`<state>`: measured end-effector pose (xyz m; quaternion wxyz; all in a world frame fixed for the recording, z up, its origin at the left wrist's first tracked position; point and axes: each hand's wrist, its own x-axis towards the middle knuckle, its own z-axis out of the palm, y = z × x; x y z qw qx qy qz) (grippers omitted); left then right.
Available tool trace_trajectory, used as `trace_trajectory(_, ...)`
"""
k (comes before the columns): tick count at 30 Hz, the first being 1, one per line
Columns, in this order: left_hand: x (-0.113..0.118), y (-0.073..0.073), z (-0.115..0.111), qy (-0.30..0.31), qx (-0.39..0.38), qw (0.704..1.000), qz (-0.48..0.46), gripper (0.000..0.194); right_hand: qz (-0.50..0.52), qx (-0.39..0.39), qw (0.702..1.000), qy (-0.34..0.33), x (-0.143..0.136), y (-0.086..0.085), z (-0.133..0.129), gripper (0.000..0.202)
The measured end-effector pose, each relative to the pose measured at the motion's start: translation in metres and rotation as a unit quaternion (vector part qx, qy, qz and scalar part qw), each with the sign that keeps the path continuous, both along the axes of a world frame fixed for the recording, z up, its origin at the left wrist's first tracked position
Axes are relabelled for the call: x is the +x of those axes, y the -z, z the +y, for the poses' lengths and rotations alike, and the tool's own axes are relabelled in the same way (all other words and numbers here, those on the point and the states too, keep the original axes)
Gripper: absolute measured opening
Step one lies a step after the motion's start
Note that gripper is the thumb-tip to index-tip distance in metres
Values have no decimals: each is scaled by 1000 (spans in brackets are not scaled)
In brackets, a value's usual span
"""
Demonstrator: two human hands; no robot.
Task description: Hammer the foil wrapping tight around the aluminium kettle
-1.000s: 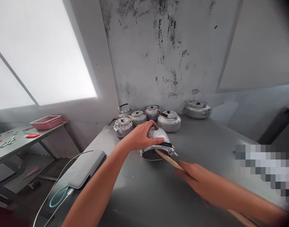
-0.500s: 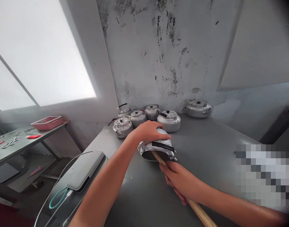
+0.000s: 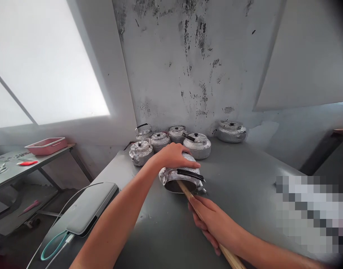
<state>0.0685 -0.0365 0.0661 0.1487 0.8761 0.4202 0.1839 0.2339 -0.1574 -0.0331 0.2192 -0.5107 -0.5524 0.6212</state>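
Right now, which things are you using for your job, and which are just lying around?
In the job:
tipped kettle, under the left hand
wooden stick, in the right hand, one end inside the kettle
probably the other kettles, which look similar

Just lying about, it seems:
grey device with cable
pink tray
scissors

Stained grey wall (image 3: 165,67), bright window (image 3: 53,63), grey table (image 3: 238,194)
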Motion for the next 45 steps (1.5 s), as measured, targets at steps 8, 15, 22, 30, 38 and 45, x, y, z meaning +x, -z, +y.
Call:
trace_trajectory(8, -5, 7, -16, -24, 38, 999, 22, 63, -21, 0, 1000, -11, 0, 3, -1, 39)
trace_trajectory(15, -10, 12, -25, -57, 43, 997, -10, 60, -37, 13, 999, -18, -2, -4, -3, 34)
trace_trajectory(22, -19, 11, -13, -51, 23, 996, -65, 58, -58, 48, 996, -38, 4, -5, 2, 30)
trace_trajectory(30, -72, -1, 7, -75, -64, 982, -159, 35, -244, 340, 905, -77, 26, -17, 12, 23)
trace_trajectory(38, -68, -21, -22, -78, -44, 996, 4, 61, -334, 461, 807, -157, 45, -41, 29, 18)
trace_trajectory(45, -53, -16, -33, -109, 2, 992, 65, 68, -382, 463, 788, -136, 51, -42, 35, 27)
